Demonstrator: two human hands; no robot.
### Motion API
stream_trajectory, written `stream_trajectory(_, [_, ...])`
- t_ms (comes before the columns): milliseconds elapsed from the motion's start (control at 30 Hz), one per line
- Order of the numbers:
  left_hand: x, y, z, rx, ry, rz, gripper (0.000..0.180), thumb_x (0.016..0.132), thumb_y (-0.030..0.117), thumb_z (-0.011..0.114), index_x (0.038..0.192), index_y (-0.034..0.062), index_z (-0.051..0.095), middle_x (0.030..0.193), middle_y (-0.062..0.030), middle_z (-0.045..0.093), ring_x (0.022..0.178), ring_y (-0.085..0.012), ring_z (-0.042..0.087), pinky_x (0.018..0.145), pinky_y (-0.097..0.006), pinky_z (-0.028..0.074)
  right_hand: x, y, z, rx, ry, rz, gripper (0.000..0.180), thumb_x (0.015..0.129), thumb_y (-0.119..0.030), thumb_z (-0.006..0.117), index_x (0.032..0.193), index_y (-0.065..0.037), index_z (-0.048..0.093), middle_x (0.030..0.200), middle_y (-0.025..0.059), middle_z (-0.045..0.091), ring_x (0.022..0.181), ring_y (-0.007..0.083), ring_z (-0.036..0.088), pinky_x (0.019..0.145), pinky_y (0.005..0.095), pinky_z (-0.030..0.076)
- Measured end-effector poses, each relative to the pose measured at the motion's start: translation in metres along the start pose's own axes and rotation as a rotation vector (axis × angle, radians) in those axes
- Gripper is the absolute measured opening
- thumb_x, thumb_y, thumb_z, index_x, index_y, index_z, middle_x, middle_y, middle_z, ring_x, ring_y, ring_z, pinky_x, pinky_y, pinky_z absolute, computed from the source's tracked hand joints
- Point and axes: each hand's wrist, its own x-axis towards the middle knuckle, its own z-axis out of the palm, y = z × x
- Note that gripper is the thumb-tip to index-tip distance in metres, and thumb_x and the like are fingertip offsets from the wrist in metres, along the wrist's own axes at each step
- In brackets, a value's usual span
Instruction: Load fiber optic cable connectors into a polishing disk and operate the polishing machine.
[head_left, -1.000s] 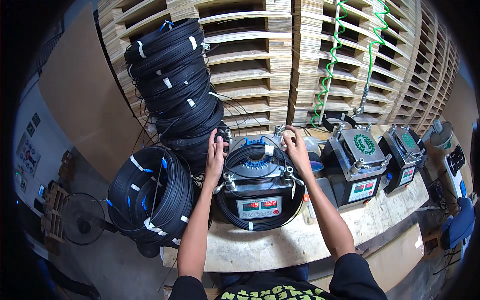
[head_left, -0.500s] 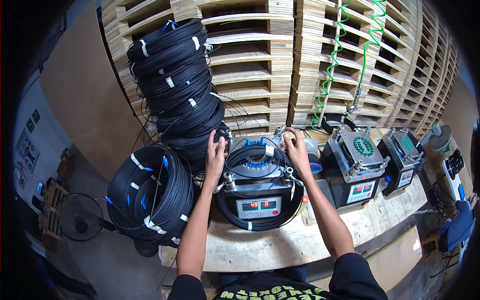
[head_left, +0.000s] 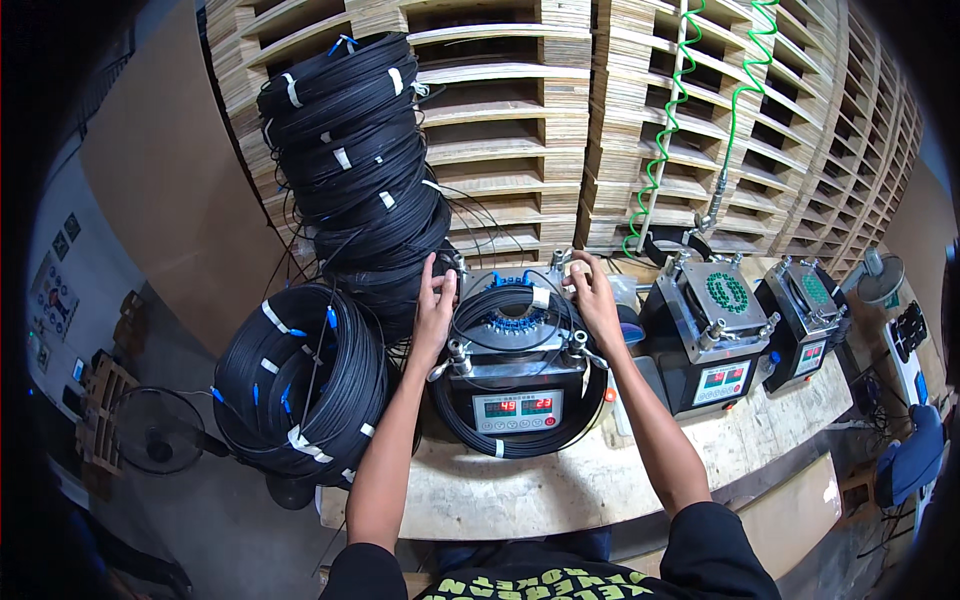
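Flanking a metal-topped bench machine (head_left: 505, 369), the left hand (head_left: 433, 308) sits at its ten o'clock and the right hand (head_left: 594, 300) at its two o'clock. The left fingers point up, loosely bent, just beside the rear left post (head_left: 459, 264); I cannot tell whether they touch it or hold anything, since the palm side is hard to make out. The right hand is half curled next to the rear right post (head_left: 559, 260), with a gap between thumb and forefinger; whether any finger has hold of a part there cannot be told.

Black cable (head_left: 540, 449) lies across the machine's top and loops below its six o'clock side, partly covering the ring of blue connectors (head_left: 497, 322); how those connectors are seated is too small to see. A white tag (head_left: 541, 298) wraps the cable at one o'clock of that ring. The front display panel (head_left: 517, 412) glows red.

At the machine's eleven o'clock leans a stack of cable coils (head_left: 350, 160), its foot hidden behind the wide cable coil (head_left: 345, 380) at nine o'clock, whose right edge the left forearm overlaps. Toward three o'clock stand two similar machines (head_left: 725, 345), the farther one partly blocked by the nearer. Wooden pallets (head_left: 500, 130) at twelve o'clock run out of view above.
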Motion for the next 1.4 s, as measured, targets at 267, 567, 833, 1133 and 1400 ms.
stream_trajectory(267, [-0.002, 0.004, -0.003, -0.035, 0.026, -0.024, 0.070, 0.104, 0.045, 0.052, 0.159, 0.0125, 0.023, 0.104, -0.0082, 0.062, 0.090, -0.0130, 0.058, 0.083, -0.029, 0.048, -0.007, -0.013, 0.000, 0.024, 0.018, 0.087, 0.038, 0.105, -0.030, 0.054, 0.137, -0.009, 0.051, 0.091, 0.0049, 0.062, 0.071, 0.0090, 0.060, 0.063, 0.0234, 0.047])
stream_trajectory(567, [-0.001, 0.000, -0.004, 0.059, -0.009, -0.009, 0.065, 0.105, 0.047, 0.046, 0.157, 0.0124, 0.028, 0.104, -0.0073, 0.062, 0.090, -0.0131, 0.056, 0.080, -0.030, 0.046, -0.004, -0.008, -0.001, -0.059, 0.015, 0.042, 0.037, 0.104, -0.028, 0.055, 0.135, -0.009, 0.053, 0.086, 0.0042, 0.064, 0.070, 0.0088, 0.056, 0.062, 0.0246, 0.046])
stream_trajectory(833, [-0.001, 0.000, 0.000, 0.013, 0.052, -0.027, 0.071, 0.102, 0.046, 0.055, 0.156, 0.0101, 0.029, 0.105, -0.0078, 0.063, 0.088, -0.0130, 0.058, 0.079, -0.027, 0.048, -0.005, -0.006, 0.001, 0.072, 0.008, 0.083, 0.036, 0.103, -0.026, 0.056, 0.135, -0.010, 0.053, 0.085, 0.0043, 0.065, 0.068, 0.0078, 0.057, 0.062, 0.0232, 0.046])
stream_trajectory(1133, [0.000, -0.001, -0.002, 0.020, 0.018, -0.011, 0.071, 0.102, 0.044, 0.055, 0.157, 0.0093, 0.027, 0.104, -0.0073, 0.064, 0.080, -0.0108, 0.055, 0.075, -0.025, 0.046, -0.003, -0.004, -0.003, -0.132, 0.040, 0.062, 0.039, 0.102, -0.027, 0.057, 0.138, -0.011, 0.051, 0.084, 0.0054, 0.067, 0.065, 0.0088, 0.055, 0.062, 0.0241, 0.046])
stream_trajectory(1400, [-0.002, 0.001, -0.002, -0.019, 0.030, -0.037, 0.069, 0.102, 0.042, 0.056, 0.157, 0.0108, 0.028, 0.099, -0.0057, 0.061, 0.081, -0.0098, 0.054, 0.072, -0.025, 0.046, -0.004, -0.004, -0.001, -0.026, 0.024, 0.071, 0.038, 0.103, -0.023, 0.054, 0.139, -0.011, 0.050, 0.084, 0.0045, 0.068, 0.065, 0.0080, 0.055, 0.062, 0.0244, 0.047])
